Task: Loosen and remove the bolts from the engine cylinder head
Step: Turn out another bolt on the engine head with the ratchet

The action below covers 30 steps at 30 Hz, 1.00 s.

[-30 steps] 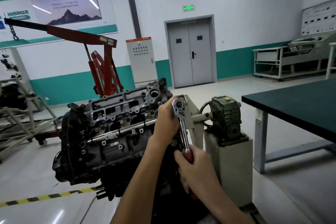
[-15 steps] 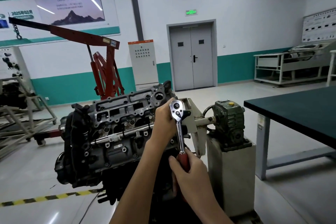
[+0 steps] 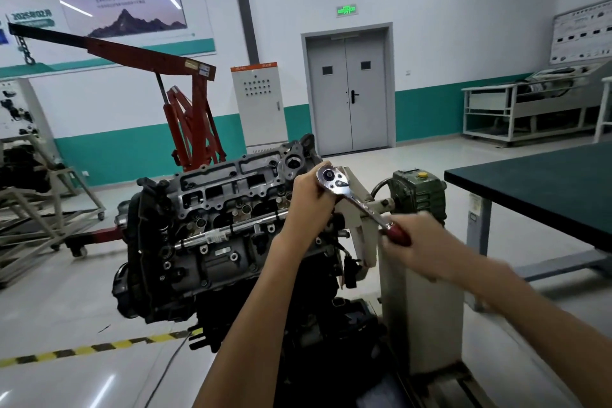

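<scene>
Cylinder head [image 3: 231, 189] on engine stand [image 3: 420, 275], top face toward camera; ratchet [image 3: 356, 199] at its right end, handle angled down-right; left hand [image 3: 309, 200] fingers curled round the ratchet head (bolt beneath hidden); right hand [image 3: 417, 248], motion-blurred, fingers clenched on the red grip.

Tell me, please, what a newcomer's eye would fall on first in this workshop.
The bare engine, cylinder head exposed, fills the centre on its stand. At its right end, the left hand holds the head of a ratchet wrench while the right hand grips its red handle. Behind, at left, stands a red engine hoist.
</scene>
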### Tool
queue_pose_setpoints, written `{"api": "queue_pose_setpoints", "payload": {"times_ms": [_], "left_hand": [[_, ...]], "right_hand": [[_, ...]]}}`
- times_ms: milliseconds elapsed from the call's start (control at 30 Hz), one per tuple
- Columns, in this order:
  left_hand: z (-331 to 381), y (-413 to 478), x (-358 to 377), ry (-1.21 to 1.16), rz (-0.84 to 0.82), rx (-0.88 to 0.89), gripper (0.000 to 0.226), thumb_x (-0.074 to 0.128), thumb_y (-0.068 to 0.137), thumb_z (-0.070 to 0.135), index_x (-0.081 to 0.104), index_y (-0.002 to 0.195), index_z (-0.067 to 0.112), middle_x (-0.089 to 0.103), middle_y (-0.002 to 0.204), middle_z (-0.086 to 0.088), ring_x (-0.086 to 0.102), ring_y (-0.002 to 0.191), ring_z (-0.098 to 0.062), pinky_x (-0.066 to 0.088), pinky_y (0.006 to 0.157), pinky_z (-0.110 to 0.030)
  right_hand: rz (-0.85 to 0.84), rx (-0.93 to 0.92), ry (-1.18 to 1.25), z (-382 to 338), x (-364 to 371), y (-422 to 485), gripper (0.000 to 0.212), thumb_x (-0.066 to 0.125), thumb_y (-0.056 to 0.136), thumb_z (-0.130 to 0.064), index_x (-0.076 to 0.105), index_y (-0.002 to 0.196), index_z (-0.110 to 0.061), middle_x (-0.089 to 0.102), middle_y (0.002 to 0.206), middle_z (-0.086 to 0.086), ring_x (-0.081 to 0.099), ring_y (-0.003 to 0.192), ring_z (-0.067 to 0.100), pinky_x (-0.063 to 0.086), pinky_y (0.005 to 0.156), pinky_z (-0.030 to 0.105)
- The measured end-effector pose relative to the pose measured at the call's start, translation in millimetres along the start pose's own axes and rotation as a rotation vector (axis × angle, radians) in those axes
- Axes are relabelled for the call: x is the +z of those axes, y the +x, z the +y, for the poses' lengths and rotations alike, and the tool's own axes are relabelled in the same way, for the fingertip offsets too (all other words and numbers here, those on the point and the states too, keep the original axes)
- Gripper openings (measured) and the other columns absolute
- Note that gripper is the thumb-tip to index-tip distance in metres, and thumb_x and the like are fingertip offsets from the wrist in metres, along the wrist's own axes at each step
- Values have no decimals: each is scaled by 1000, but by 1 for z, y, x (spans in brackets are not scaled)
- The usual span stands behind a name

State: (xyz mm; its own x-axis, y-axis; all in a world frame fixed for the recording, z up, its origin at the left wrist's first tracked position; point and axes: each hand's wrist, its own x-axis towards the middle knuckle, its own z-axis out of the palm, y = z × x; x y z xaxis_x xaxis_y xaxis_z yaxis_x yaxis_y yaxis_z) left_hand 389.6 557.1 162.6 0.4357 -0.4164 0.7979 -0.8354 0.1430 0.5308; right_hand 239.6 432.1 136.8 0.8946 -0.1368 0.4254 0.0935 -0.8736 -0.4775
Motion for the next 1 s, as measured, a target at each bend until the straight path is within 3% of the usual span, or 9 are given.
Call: {"api": "queue_pose_setpoints", "payload": {"times_ms": [167, 267, 367, 500, 600, 700, 800, 867, 1000], "left_hand": [[2, -2, -2, 8, -25, -2, 14, 53, 86, -8, 55, 72, -6, 54, 60, -1, 40, 53, -1, 33, 51, -13], [-2, -5, 2, -21, 11, 17, 24, 52, 85, -10, 54, 68, 7, 54, 61, -6, 43, 59, -10, 37, 56, -27], [-1, -5, 4, -45, 57, 42, 43, 53, 85, -10, 45, 67, 28, 47, 59, 13, 39, 57, -5, 34, 55, -23], [1, -5, 2, -27, 54, 61, 48, 54, 87, -10, 39, 67, 31, 43, 55, 15, 32, 53, -1, 28, 52, -18], [-1, -2, -3, 19, 10, 34, 45, 55, 84, -11, 41, 63, 25, 43, 54, 14, 34, 54, -2, 32, 53, -21], [2, 3, -9, 56, -52, 10, 43, 58, 83, -9, 48, 61, 26, 48, 53, 16, 37, 52, -2, 34, 53, -19], [7, 5, -13, 59, -122, -15, 14, 58, 83, -4, 66, 75, 4, 56, 60, 12, 42, 50, 0, 34, 51, -12], [6, 1, -15, 10, -83, -8, 10, 58, 83, 1, 63, 75, 2, 55, 56, 17, 44, 49, 5, 32, 51, -7], [-1, -5, -9, -27, -29, -33, 18, 53, 86, -7, 61, 73, 2, 51, 57, 10, 35, 48, -2, 30, 48, -16]], "right_hand": [[50, -57, -237, 13, -33, 17, 21, 62, 83, -19, 47, 73, -29, 52, 61, -7, 50, 55, 5, 36, 60, 19], [112, 78, 18, -1, 13, -9, 19, 63, 84, -18, 50, 73, -24, 52, 64, -1, 47, 51, 5, 37, 51, 19], [295, 150, 291, -43, 72, -28, 27, 67, 78, -16, 46, 63, -23, 48, 52, -6, 44, 44, 1, 37, 46, 13], [381, 200, 652, -87, 120, -23, 25, 63, 79, -16, 46, 67, -30, 46, 49, -2, 44, 39, 7, 39, 41, 18], [355, 171, 492, -68, 102, -24, 24, 64, 76, -8, 46, 68, -22, 44, 50, -6, 44, 44, 3, 34, 44, 10], [144, 79, 241, -25, 48, -22, 14, 65, 77, -4, 56, 80, -14, 53, 61, -1, 49, 49, 3, 45, 50, 16], [22, -41, -108, 5, -20, 2, 27, 62, 81, -9, 48, 79, -32, 55, 66, -2, 52, 52, 5, 40, 51, 14], [68, -95, -345, 12, -43, 19, 18, 61, 81, -16, 48, 79, -28, 55, 65, -4, 53, 58, 9, 39, 56, 17], [147, 16, -166, 8, -3, 4, 18, 63, 82, -16, 48, 88, -24, 54, 69, -1, 55, 58, 13, 37, 55, 11]]}}
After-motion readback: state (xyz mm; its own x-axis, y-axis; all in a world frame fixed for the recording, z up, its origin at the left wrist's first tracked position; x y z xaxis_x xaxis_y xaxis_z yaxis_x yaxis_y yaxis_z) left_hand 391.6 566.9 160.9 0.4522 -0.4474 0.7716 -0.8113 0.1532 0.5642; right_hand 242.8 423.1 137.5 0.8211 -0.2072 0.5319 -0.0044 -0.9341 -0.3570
